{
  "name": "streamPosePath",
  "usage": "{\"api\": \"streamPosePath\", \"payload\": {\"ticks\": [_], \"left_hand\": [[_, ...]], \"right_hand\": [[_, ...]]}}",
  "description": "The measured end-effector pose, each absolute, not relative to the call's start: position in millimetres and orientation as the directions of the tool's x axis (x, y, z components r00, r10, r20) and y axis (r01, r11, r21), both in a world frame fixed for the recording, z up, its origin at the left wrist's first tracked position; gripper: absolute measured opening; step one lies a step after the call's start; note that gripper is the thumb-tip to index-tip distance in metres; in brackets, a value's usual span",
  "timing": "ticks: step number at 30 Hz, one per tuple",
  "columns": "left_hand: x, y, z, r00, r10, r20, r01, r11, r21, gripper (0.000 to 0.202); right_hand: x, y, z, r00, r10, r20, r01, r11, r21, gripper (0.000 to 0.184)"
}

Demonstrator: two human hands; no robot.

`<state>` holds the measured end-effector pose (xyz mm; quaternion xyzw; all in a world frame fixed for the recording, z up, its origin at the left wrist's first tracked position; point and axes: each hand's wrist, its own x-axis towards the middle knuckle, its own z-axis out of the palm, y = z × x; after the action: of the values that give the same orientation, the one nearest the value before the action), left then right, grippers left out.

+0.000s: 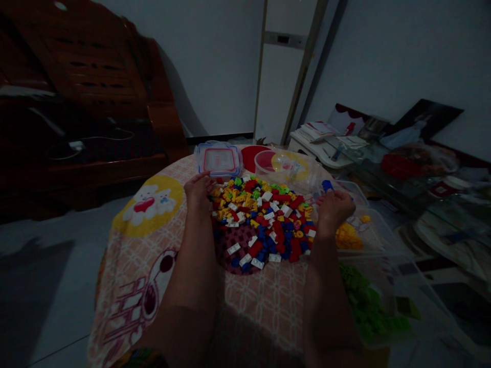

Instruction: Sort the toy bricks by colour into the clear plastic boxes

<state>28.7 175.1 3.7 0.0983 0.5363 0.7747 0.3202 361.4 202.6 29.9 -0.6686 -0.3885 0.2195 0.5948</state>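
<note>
A heap of mixed toy building bricks (264, 214) in red, yellow, white, blue and green lies in the middle of the round table. At its left edge is my left hand (197, 190), fingers stretched toward the bricks and apart, with nothing visible in them. My right hand (337, 207) is raised at the right of the heap, its fingers pinching a blue brick (327, 185). Below that hand, a clear plastic box holds yellow bricks (348, 237). Nearer to me, another clear box (425, 291) contains green bricks (370, 301).
A patterned cloth (264, 301) covers the table. Behind the heap are a clear lidded container (219, 159) and a clear round tub (265, 161). A wooden bench (103, 66) stands at the left. On the right is a glass-topped table (383, 179) with assorted items.
</note>
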Motion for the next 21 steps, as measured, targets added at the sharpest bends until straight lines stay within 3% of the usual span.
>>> {"api": "streamPosePath", "payload": {"ticks": [5, 7, 10, 15, 21], "left_hand": [[28.0, 176.7, 3.2, -0.779, 0.596, -0.194, -0.391, -0.219, 0.894, 0.016], [26.7, 177.3, 2.0, -0.775, 0.601, -0.196, -0.391, -0.212, 0.896, 0.017], [25.5, 177.2, 0.2, -0.77, 0.61, -0.189, -0.387, -0.209, 0.898, 0.015], [26.9, 175.2, 0.6, -0.766, 0.623, -0.162, -0.377, -0.231, 0.897, 0.014], [30.2, 174.7, 4.7, -0.774, 0.602, -0.196, -0.394, -0.217, 0.893, 0.016]], "right_hand": [[364.4, 200.3, 32.1, 0.625, 0.726, 0.287, 0.414, 0.003, -0.91, 0.054], [363.6, 201.2, 32.9, 0.597, 0.733, 0.326, 0.479, 0.001, -0.878, 0.055], [359.5, 202.1, 33.1, 0.534, 0.789, 0.304, 0.438, 0.05, -0.898, 0.048], [347.0, 194.7, 34.1, 0.196, 0.962, 0.189, 0.352, 0.111, -0.929, 0.028], [327.6, 179.0, 43.1, -0.245, 0.965, 0.095, 0.549, 0.219, -0.807, 0.021]]}}
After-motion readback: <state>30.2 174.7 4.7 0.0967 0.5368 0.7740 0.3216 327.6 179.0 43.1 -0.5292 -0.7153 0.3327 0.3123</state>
